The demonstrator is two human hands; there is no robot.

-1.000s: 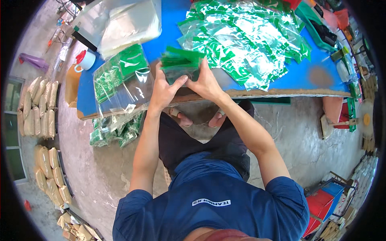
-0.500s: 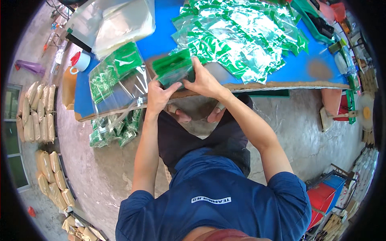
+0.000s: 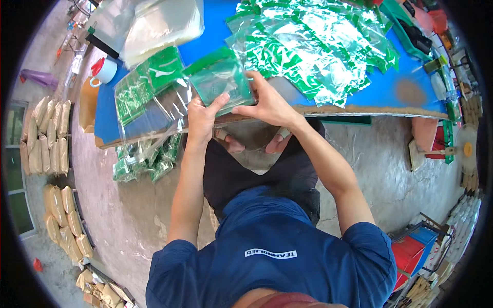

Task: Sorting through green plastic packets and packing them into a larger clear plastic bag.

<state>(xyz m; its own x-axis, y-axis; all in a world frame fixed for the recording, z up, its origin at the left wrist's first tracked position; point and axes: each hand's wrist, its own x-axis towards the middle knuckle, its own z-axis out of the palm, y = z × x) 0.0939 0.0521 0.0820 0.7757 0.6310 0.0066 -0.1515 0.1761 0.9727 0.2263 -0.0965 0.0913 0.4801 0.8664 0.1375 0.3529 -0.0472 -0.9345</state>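
Observation:
Near the front edge of the blue table, I hold a small stack of clear plastic bags with green bands (image 3: pixel 218 79) tilted up. My left hand (image 3: pixel 202 117) grips its lower left corner, thumb pressed on top and fingers out of sight behind. At the right edge, my right hand (image 3: pixel 271 105) curls round the stack, with its thumb by the lower corner. Left of the stack lies a large transparent bag (image 3: pixel 167 105) with green-banded packets in it. A wide, shiny heap of loose green and clear bags (image 3: pixel 308 46) spreads to the right.
Clear plastic sheets (image 3: pixel 164 28) lie at the table's back left, near a white mug (image 3: pixel 105 72) with red on it. A green tray (image 3: pixel 405 28) holds dark items at the far right. Bagged green packets (image 3: pixel 149 161) rest below the table's left front edge.
The stack has tipped up, so its clear face now shows below the green band. My right hand has shifted slightly right and down along its edge.

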